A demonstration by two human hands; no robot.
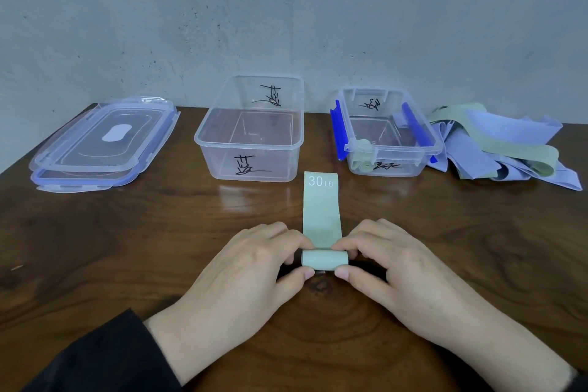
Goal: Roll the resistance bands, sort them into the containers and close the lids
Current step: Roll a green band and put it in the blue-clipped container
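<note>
Green band (322, 210) roll pinched between left hand (254, 264) and right hand (394, 267) fingers.

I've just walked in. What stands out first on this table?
Two hands, left hand and right hand, are rolling a green band marked 30 LB at the table's near middle. Behind it stand two clear open boxes, with a heap of loose bands at far right and stacked lids at far left.

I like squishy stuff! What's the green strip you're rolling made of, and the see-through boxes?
The green band looks like matte stretchy rubber or fabric; it curls softly. The boxes look like glossy clear plastic: you see through their walls.
</note>
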